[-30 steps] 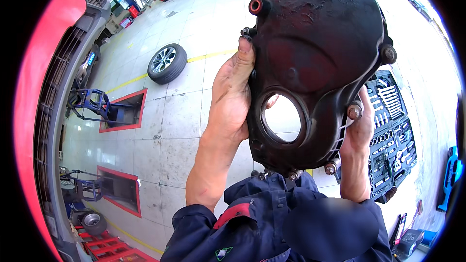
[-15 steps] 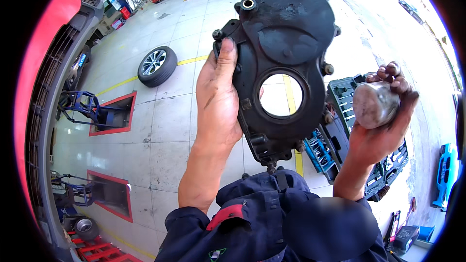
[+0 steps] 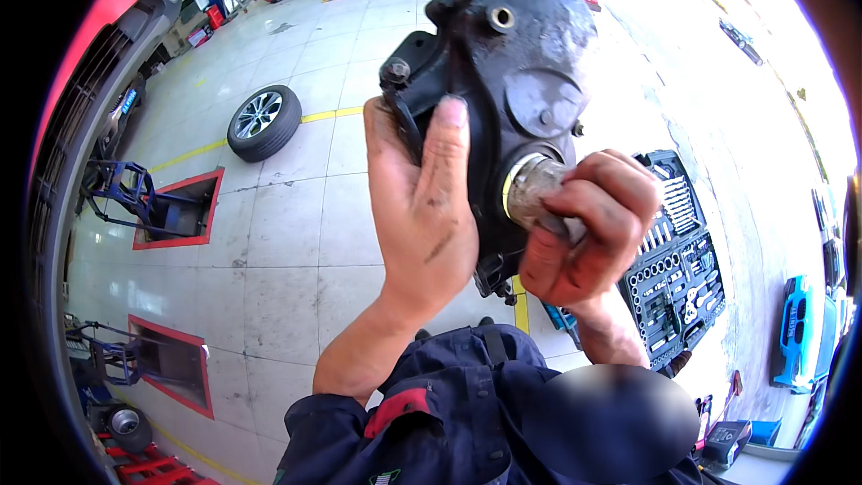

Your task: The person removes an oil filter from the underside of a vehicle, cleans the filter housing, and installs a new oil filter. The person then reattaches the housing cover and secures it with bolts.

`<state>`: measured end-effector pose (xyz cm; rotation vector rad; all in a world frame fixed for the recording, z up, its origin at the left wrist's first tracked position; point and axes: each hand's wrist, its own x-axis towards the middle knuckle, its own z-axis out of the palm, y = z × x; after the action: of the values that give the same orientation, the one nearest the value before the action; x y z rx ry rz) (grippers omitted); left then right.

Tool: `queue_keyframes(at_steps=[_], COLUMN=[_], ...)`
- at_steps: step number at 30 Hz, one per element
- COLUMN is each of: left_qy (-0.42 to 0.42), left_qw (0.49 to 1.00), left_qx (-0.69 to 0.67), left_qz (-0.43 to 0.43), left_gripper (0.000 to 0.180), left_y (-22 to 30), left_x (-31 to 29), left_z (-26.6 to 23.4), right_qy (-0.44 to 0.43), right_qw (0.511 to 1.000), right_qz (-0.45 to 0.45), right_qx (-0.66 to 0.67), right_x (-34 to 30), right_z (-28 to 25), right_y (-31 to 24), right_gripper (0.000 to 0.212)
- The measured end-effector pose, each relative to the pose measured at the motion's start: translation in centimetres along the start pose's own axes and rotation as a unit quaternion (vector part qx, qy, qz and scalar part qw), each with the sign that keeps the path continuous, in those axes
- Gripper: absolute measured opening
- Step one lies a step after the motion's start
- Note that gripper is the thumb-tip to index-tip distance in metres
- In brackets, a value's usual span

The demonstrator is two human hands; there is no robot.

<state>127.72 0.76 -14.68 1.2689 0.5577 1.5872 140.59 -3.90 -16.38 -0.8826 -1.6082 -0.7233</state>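
In front of me I hold up a black timing cover [image 3: 477, 58], tilted, with bolts along its edge and a large round hole low on its face. My left hand [image 3: 420, 207] is closed on its left edge, thumb across the front. A whitish, grease-smeared cylinder [image 3: 533, 187] is set against the round hole; how far it goes in I cannot tell. Around its outer end the fingers of my right hand [image 3: 600, 216] are wrapped, hiding part of it and the lower right of the cover.
An opened socket tool case [image 3: 637, 292] lies on the floor at right. On the tiles at left rests a car wheel [image 3: 264, 123], near floor pits with red frames [image 3: 214, 207]. A red vehicle front [image 3: 94, 31] borders the left side.
My right hand has brought the cylinder leftward from beside the cover to its round hole. The cover has turned and tilted in my left hand.
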Motion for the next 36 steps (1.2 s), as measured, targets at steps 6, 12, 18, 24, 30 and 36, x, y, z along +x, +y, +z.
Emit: queue_keyframes(at_steps=[6,12,18,24,30,36], left_qy=[-0.008,-0.03,-0.083,-0.17,-0.156,-0.163], left_qw=[0.998,0.995,0.99,0.974,0.979,0.978], left_qx=[-0.055,-0.093,-0.082,-0.051,-0.064,-0.067], left_qz=[0.011,-0.013,-0.085,-0.138,-0.115,-0.114], left_gripper=[0.034,0.044,0.071,0.135,0.13,0.123], left_y=[-0.6,0.0,-0.7,-1.6,-1.7,-1.8], left_x=[0.0,0.2,0.4,-3.7,-3.6,-3.8], left_z=[-0.7,-1.7,-2.4,-5.2,-5.0,-5.4], right_qy=[-0.069,-0.21,-0.115,-0.097,-0.149,-0.159], right_qw=[0.996,0.749,0.719,0.73,0.734,0.747], right_qz=[0.05,0.522,0.526,0.499,0.46,0.441], right_qx=[0.041,0.35,0.439,0.457,0.477,0.472], right_x=[0.0,-1.7,-2.0,-3.9,-4.3,-4.5], right_z=[-0.8,-4.1,-2.3,-1.7,-2.1,-2.1], right_y=[0.8,3.8,1.2,0.9,1.8,1.9], right_gripper=[0.071,0.135,0.096,0.091,0.1,0.087])
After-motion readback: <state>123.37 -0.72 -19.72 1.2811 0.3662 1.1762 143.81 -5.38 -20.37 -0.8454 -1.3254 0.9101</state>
